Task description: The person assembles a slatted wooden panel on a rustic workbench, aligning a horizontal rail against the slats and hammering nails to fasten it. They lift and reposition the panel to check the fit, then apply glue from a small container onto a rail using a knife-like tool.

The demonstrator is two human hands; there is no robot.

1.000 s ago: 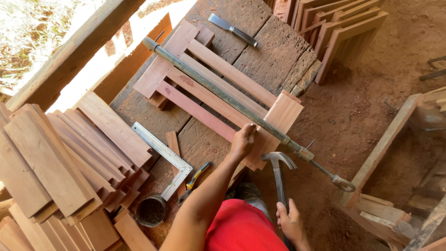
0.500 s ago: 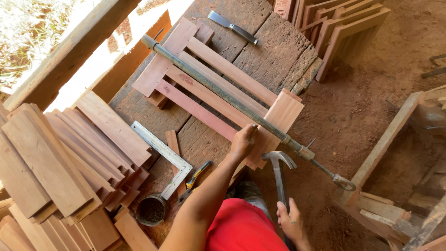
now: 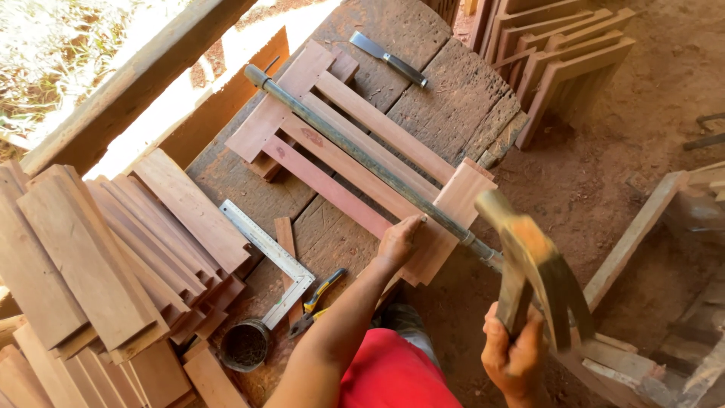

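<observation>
My left hand [image 3: 398, 241] presses on the near end piece of a wooden frame [image 3: 355, 155] made of reddish slats, which lies on a worn workbench [image 3: 445, 91]. A long metal bar clamp [image 3: 362, 155] runs diagonally across the frame. My right hand [image 3: 513, 355] grips the handle of a claw hammer [image 3: 540, 264], raised and blurred above the frame's near right corner.
A metal try square [image 3: 272, 257], pliers [image 3: 317, 298] and a small dark tin [image 3: 243, 344] lie near the bench's front. A chisel [image 3: 389, 57] rests at the far side. Stacked boards [image 3: 106, 257] fill the left; more slat frames [image 3: 559, 53] lean at top right.
The hammer has swung up from hanging low beside the bench toward the camera. My left hand has stayed on the frame's end piece.
</observation>
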